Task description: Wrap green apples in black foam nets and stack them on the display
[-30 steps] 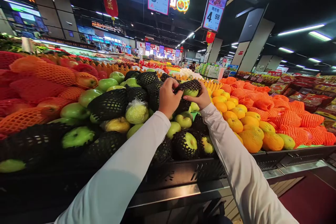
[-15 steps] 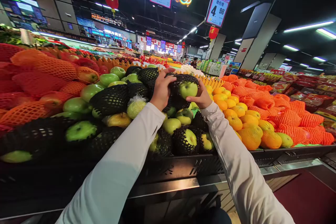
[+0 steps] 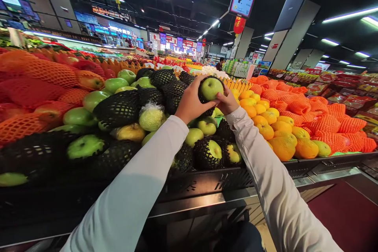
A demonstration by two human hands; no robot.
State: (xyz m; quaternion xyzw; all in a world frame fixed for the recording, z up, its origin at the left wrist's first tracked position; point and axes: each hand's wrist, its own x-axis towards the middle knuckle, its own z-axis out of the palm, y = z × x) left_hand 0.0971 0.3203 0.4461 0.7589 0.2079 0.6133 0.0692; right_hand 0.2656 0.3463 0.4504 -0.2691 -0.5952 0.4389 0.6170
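A green apple (image 3: 211, 88) in a black foam net is held between both my hands, over the pile at the middle of the display. My left hand (image 3: 193, 100) wraps it from the left, its thumb below the fruit. On the other side my right hand (image 3: 228, 101) grips it, thumb against the bare green skin. Beneath and around lie more green apples, many in black nets, such as a netted apple (image 3: 213, 150) near the front edge. A plastic-wrapped pale green fruit (image 3: 151, 117) sits left of my left wrist.
Oranges (image 3: 282, 143) are piled to the right, with fruit in orange-red foam nets (image 3: 321, 120) beyond them. Red and orange netted apples (image 3: 44, 86) lie at the left. A black crate edge (image 3: 203, 183) runs along the front. A person (image 3: 220, 64) stands far back.
The apple has been turned so its bare green face points more toward me. My left hand has shifted from the net's top to around its left side. The view has tilted slightly down.
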